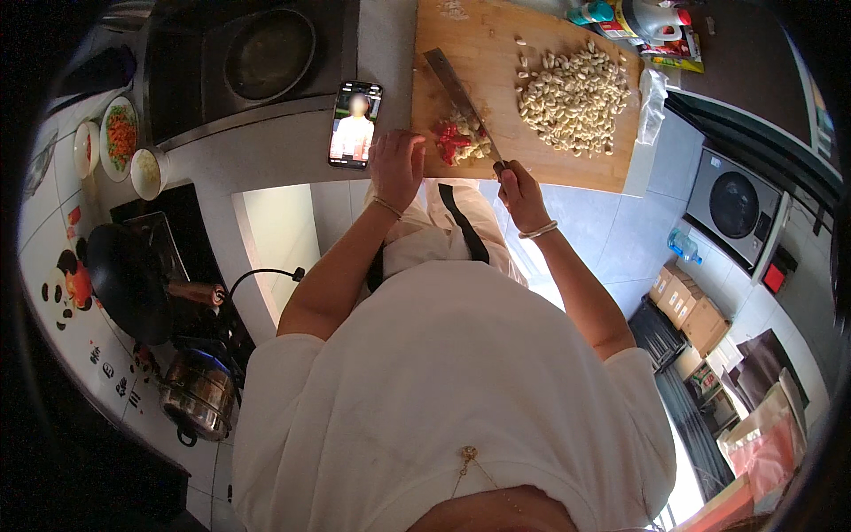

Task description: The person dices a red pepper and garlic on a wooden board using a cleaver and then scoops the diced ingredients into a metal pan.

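Observation:
My right hand (521,193) grips the handle of a kitchen knife (463,96) at the near edge of a wooden cutting board (496,49). The long blade points away and to the left over the board. Left of the blade, close against it, lie chopped red pieces (453,139), perhaps chili, mixed with pale yellowish chopped bits (476,140). My left hand (397,167) is at the board's near left corner, beside the red pieces, fingers loosely bent and apart, with nothing visible in them. A heap of small pale oval pieces (574,99) covers the board's right half; their kind is unclear.
A lit phone (355,124) lies left of the board. Bottles (651,19) and a plastic bag (651,106) border its right side. Farther left are a dark pan (269,55), a plate of chopped vegetables (120,137), bowls (149,173), a wok (128,284) and a steel pot (197,395).

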Demonstrator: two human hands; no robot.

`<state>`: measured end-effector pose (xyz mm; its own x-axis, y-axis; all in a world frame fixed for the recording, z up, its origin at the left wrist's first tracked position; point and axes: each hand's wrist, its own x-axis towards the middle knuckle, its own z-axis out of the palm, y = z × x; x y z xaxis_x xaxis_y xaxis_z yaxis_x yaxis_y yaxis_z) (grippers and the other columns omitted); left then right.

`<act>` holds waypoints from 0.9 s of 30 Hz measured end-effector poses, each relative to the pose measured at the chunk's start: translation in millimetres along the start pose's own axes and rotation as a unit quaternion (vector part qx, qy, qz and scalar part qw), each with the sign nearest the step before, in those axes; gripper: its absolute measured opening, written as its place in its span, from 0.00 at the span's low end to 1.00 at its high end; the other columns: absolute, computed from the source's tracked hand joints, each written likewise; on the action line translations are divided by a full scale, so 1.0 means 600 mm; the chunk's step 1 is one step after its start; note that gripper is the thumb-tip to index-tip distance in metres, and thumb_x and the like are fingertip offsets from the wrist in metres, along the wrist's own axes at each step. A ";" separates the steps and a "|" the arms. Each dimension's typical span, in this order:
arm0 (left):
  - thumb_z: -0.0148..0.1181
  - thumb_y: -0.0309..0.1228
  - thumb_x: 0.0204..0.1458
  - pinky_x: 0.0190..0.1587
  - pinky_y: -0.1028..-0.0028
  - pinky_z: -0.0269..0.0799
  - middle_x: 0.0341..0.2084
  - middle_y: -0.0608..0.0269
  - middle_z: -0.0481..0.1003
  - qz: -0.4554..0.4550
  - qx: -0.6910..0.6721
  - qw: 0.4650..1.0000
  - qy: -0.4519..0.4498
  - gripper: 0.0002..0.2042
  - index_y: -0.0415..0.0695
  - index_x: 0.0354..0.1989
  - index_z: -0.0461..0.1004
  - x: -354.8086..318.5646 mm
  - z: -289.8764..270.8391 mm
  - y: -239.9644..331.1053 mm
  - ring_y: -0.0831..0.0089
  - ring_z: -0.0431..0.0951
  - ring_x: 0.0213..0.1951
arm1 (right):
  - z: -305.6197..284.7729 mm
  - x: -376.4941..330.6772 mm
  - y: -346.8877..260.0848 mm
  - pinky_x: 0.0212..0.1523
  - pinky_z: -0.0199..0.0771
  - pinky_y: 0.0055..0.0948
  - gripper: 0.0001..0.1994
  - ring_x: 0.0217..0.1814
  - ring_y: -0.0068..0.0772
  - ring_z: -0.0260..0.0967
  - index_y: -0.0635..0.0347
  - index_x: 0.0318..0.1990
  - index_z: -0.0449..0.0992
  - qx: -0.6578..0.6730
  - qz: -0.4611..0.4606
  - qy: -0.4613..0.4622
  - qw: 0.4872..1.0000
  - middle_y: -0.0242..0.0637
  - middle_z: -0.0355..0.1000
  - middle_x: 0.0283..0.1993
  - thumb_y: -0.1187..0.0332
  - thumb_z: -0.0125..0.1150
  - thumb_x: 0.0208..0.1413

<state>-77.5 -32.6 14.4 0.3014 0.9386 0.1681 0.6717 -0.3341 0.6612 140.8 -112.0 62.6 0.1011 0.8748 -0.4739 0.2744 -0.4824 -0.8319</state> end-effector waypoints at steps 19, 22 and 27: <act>0.54 0.32 0.49 0.41 0.60 0.60 0.30 0.58 0.69 -0.026 -0.001 1.000 0.014 0.06 0.48 0.35 0.70 -0.027 0.006 0.003 0.57 0.68 0.36 | 0.005 -0.014 -0.043 0.22 0.59 0.27 0.15 0.19 0.25 0.57 0.63 0.35 0.66 -0.041 0.038 -0.058 0.997 0.35 0.60 0.17 0.58 0.44 0.61; 0.53 0.32 0.49 0.41 0.61 0.60 0.30 0.58 0.69 -0.031 -0.008 0.999 0.014 0.06 0.48 0.35 0.70 -0.028 0.007 0.003 0.57 0.68 0.36 | 0.004 -0.008 -0.021 0.22 0.59 0.27 0.14 0.19 0.25 0.57 0.63 0.35 0.66 -0.070 -0.007 -0.042 0.997 0.36 0.60 0.17 0.59 0.45 0.60; 0.56 0.34 0.45 0.40 0.61 0.60 0.32 0.61 0.68 -0.035 0.007 0.999 0.000 0.07 0.50 0.33 0.70 -0.026 0.011 0.001 0.60 0.67 0.38 | 0.012 -0.006 -0.028 0.21 0.58 0.24 0.15 0.19 0.22 0.55 0.62 0.34 0.66 -0.049 0.032 -0.050 0.997 0.33 0.59 0.18 0.58 0.45 0.61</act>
<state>-77.4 -47.7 7.5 0.2526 0.9598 0.1222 0.7006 -0.2686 0.6611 128.7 -107.2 76.2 0.0261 0.8308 -0.5560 0.3639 -0.5259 -0.7688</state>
